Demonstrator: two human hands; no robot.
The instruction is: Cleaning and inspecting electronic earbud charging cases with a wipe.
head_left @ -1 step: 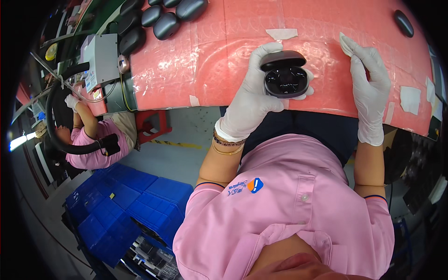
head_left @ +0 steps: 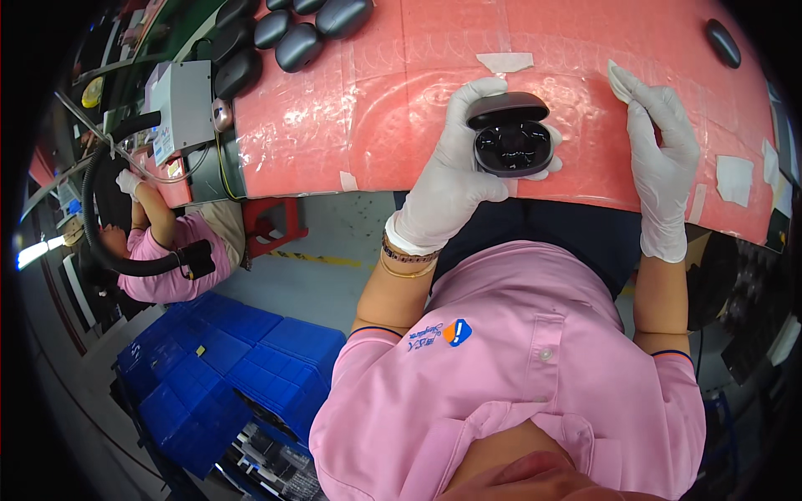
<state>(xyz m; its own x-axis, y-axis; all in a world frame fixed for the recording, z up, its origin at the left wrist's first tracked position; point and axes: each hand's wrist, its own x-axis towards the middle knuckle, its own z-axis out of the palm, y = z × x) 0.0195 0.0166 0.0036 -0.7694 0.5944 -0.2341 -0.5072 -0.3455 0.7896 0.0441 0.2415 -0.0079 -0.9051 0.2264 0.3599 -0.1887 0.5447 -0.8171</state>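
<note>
Closed around one dark case [head_left: 511, 149], the left hand [head_left: 449, 163] kept its grip at the case's left side, thumb by the near edge and other fingertips showing past the right edge. That case stood over the near part of the pink tabletop [head_left: 401, 125], its single lid [head_left: 506, 107] raised and its glossy black inside facing up; whether anything sat in its hollows could not be told. The right hand [head_left: 666, 144], well apart from the case, had its grip pinched on one small white piece, seemingly cloth [head_left: 619, 83], between thumb and forefinger. Both hands wore white gloves, and two bracelets [head_left: 409, 255] circled the left wrist.

At the far left of the tabletop lay at least eight closed cases [head_left: 298, 48], bunched together, some cut off by the upper edge of the view. One more closed case [head_left: 723, 43] lay alone at the far right. One strip of pale tape [head_left: 505, 63] was stuck beyond the left hand, and one squarish white paper [head_left: 734, 179] lay right of the right hand. One grey box [head_left: 188, 108] stood left of the tabletop. Beyond it sat one co-worker [head_left: 196, 267] in pink, near one red stool [head_left: 292, 219]. Several blue crates [head_left: 288, 355] stood below, too overlapped to count.
</note>
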